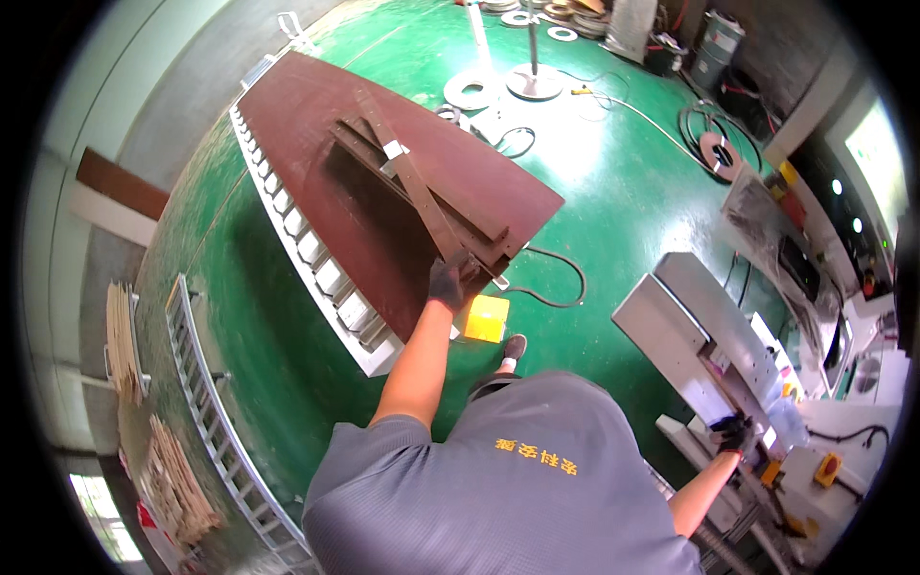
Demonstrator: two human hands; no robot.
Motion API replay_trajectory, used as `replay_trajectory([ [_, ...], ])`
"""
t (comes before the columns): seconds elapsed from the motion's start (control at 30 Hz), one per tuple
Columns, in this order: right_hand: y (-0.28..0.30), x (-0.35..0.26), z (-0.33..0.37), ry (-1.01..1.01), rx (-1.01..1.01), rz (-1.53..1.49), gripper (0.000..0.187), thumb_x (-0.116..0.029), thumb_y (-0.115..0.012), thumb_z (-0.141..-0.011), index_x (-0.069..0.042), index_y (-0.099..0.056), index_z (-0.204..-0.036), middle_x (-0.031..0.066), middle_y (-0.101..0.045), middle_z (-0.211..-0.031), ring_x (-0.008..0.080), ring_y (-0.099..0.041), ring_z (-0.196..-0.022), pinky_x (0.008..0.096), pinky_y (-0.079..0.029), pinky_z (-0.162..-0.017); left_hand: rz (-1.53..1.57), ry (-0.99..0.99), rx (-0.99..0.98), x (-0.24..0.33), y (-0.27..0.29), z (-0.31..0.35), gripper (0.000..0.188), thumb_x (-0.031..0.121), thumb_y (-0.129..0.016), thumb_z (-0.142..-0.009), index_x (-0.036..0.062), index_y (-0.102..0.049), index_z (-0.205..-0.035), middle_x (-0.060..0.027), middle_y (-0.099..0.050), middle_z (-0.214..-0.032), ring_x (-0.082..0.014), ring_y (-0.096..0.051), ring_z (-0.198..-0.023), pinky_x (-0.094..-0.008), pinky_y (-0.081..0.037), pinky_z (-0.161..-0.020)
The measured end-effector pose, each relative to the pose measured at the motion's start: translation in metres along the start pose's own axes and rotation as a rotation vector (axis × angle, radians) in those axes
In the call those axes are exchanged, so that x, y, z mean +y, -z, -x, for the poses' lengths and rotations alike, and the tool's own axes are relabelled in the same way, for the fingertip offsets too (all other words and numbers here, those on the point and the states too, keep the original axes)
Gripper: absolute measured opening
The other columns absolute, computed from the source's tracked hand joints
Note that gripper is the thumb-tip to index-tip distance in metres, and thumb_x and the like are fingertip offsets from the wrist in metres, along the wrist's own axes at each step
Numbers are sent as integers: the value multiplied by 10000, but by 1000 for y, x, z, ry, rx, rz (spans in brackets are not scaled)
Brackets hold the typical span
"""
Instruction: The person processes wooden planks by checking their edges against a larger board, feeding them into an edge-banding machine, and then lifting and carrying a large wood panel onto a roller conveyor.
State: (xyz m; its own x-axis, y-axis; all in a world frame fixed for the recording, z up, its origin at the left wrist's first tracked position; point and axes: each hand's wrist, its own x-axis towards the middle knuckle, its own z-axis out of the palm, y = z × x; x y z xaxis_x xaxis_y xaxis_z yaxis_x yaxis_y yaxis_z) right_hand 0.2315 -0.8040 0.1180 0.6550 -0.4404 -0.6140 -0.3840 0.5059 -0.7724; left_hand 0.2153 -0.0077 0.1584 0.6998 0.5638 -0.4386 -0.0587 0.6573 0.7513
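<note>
Brown table (278, 115), flat top. Grey machine (671, 350) at right. Grey shirt (460, 513), yellow lettering (537, 457). Long, thin brown strip (419, 192) slants across stacked strips (482, 228) on table. Yellow box (486, 319) on floor, near corner. Left hand (447, 284), gloved, grips strip's near end. Right hand (734, 433) at machine, finger state unclear. White label (396, 149), unreadable.

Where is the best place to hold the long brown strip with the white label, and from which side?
Probably grip the strip by its near end, from the person's side: it is long and narrow, lies over other strips, and this end points toward the person, at the left hand.
</note>
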Motion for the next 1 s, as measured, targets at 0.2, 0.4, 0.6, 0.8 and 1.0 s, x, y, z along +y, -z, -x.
replay_trajectory([
  [0.2, -147, 41, 99, 108, -45, -19, 322, -394, -538, -875, -136, -520, -684, 22, -476, -485, 191, -441, -382, 316, -346, -351, 158, -38, 32, -21, 33, 40, 156, 79, -637, -811, 61, -545, -935, -58, -585, -815, -195, -593, -745, -334, -511, -695],
  [0.4, -178, 42, 114, 82, 2, -102, 332, -399, -548, -855, -165, -429, -652, 11, -410, -485, 165, -380, -384, 319, -341, -375, 223, -121, 116, -35, 84, 63, 195, 75, -694, -810, 71, -530, -916, -74, -607, -787, -226, -618, -716, -355, -537, -654],
  [0.6, -213, 45, 147, -10, -81, 16, 287, -305, -483, -896, -34, -539, -971, 52, -499, -555, 190, -491, -428, 342, -459, -419, 13, 74, 153, 4, 170, 101, 219, 180, -622, -852, 101, -541, -1039, -58, -621, -863, -206, -643, -803, -374, -546, -670],
  [0.8, -344, 34, 258, 207, -851, 470, 507, -71, -522, -833, -66, -449, -1335, 22, -605, -828, 42, -378, -442, 191, -292, -388, -1456, -971, 686, 214, 102, 207, 267, 86, -654, -781, -14, -577, -1016, -145, -630, -829, -264, -623, -705, -388, -514, -658],
  [1.0, -473, 43, 423, 1092, -1619, 453, 594, 112, -497, -746, -36, -443, -1319, 178, -471, -1346, 286, -424, -1291, 363, -356, -1035, -1611, -1589, 240, 278, -75, 283, 295, 154, -751, -746, 64, -635, -1003, -82, -647, -907, -260, -597, -777, -365, -481, -703],
])
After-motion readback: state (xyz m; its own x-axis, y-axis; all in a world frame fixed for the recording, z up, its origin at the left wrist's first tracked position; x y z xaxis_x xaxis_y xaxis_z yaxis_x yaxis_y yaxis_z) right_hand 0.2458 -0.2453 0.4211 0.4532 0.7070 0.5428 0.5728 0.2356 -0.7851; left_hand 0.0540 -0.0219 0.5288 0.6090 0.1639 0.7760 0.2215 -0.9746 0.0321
